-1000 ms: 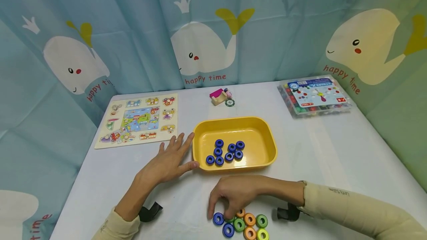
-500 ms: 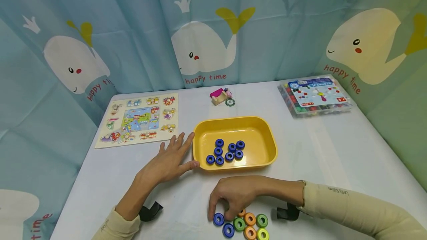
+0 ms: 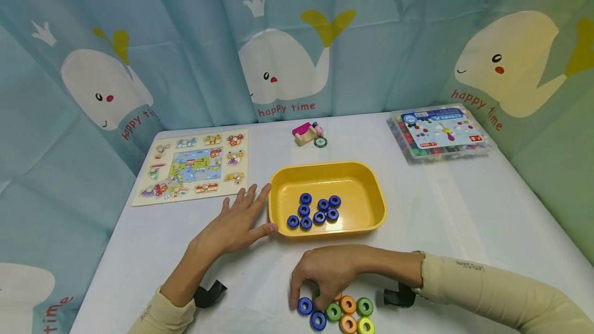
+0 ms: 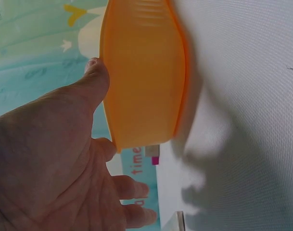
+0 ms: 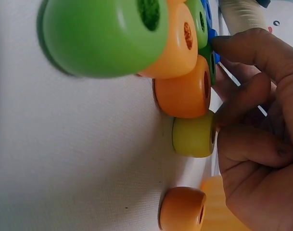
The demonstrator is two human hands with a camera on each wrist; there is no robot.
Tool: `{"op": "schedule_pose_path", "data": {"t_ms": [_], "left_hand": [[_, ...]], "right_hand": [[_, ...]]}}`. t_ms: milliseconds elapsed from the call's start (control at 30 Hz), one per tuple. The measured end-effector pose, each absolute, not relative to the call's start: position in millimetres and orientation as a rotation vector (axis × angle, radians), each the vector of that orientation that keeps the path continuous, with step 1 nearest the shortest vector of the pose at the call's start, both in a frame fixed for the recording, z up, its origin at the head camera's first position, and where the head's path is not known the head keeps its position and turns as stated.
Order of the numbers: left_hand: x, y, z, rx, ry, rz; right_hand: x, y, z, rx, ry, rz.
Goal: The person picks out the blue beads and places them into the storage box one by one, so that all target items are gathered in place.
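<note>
In the head view, my left hand lies with spread, straight fingers at the left end of a yellow plastic tray, thumb and index finger touching its rim. Several blue ring-shaped beads lie in the tray. Below it, my right hand holds one blue bead on the table between thumb and index finger, its other fingers curled. Around that bead lie another blue bead, green beads, orange beads and a yellow-green bead. The right wrist view shows a yellow bead beneath the hand.
A wooden picture puzzle board lies at the back left. Small toy pieces sit behind the tray. At the back right is a clear plastic case of coloured parts. A whale-print curtain hangs around the white table.
My right thumb and index fingertips have moved down slightly around the blue bead. The left hand and the tray have stayed in place.
</note>
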State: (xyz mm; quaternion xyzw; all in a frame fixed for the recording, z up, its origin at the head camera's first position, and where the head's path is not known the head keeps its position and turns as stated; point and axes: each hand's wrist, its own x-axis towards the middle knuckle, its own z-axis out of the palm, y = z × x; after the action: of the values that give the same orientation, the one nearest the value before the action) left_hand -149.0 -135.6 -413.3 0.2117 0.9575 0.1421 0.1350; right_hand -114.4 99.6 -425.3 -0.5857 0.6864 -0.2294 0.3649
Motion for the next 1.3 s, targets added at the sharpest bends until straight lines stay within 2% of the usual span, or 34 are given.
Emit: {"op": "schedule_pose_path", "data": {"t_ms": [967, 1300], "left_hand": [[-148.7, -136.2, -411.9, 0.622, 2.762, 0.424], [-148.9, -136.5, -412.1, 0.624, 2.768, 0.425]], "right_hand": [[-110.9, 97.4, -426.4, -1.534, 1.835, -0.618], [-114.1, 103.8, -398.7, -1.526, 1.898, -0.718]]}}
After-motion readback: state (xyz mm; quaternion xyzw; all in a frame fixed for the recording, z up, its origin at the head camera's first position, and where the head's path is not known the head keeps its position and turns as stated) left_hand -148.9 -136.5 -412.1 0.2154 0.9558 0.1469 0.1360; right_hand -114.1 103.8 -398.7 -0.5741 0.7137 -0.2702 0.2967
